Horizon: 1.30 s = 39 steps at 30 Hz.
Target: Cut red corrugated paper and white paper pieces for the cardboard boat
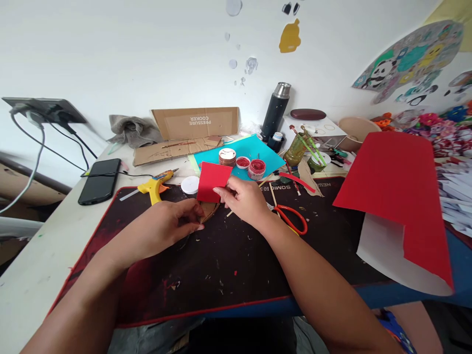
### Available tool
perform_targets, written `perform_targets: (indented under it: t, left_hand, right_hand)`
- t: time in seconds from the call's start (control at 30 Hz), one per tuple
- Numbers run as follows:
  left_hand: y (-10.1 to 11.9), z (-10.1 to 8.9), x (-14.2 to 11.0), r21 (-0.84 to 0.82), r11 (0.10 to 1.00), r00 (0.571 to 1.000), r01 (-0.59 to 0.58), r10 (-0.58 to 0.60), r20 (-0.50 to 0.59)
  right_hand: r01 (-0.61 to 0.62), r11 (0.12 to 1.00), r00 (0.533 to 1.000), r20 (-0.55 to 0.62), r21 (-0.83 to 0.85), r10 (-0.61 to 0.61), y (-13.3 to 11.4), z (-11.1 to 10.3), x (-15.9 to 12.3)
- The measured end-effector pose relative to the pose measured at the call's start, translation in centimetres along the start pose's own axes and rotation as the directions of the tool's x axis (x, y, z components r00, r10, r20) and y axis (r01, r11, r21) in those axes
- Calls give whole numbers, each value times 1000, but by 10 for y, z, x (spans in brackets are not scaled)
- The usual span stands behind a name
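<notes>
the right hand (243,196) pinched a red paper square (212,182), seemingly cut already, at the far edge of a curved brown cardboard piece (211,210) grasped by the left hand (177,219) above the red-edged black mat (258,268), the two not yet visibly joined

Black phone (98,186) flat on bench (40,280), left. Plugs (37,118) in wall (121,49) socket (75,112). Grey towel (129,129), crumpled, bench's back. Black flask (274,115) upright, silver cap (283,89). Maroon case (308,114) on white box (336,129), right of flask. On wall: yellow sticker (290,37); panda sticker (382,73) farther right.
</notes>
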<state>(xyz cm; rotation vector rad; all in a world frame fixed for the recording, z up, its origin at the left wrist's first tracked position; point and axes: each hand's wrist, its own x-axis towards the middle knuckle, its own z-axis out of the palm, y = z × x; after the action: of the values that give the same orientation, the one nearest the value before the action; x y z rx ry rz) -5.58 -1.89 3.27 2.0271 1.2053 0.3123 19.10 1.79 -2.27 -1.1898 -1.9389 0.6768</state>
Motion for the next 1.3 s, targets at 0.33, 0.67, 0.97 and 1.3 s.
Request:
perform_targets:
  t: [0.33, 0.67, 0.97, 1.3]
  left_hand:
    - [-3, -4, 3, 67, 997, 995, 33, -39, 87]
    - [-7, -8, 5, -45, 999, 880, -29, 4, -474]
    - [-2, 11, 18, 5, 996, 914, -90, 85, -397]
    - [-6, 1, 18, -541, 840, 840, -52, -256, -479]
  right_hand:
    - [-15, 995, 999, -44, 95, 19, 0, 1, 0]
    - [15, 971, 997, -73, 239, 3, -4, 2, -2]
    - [52, 949, 998, -34, 310, -44, -9, 16, -3]
    - [-110, 964, 992, -85, -243, 92, -16, -71, -52]
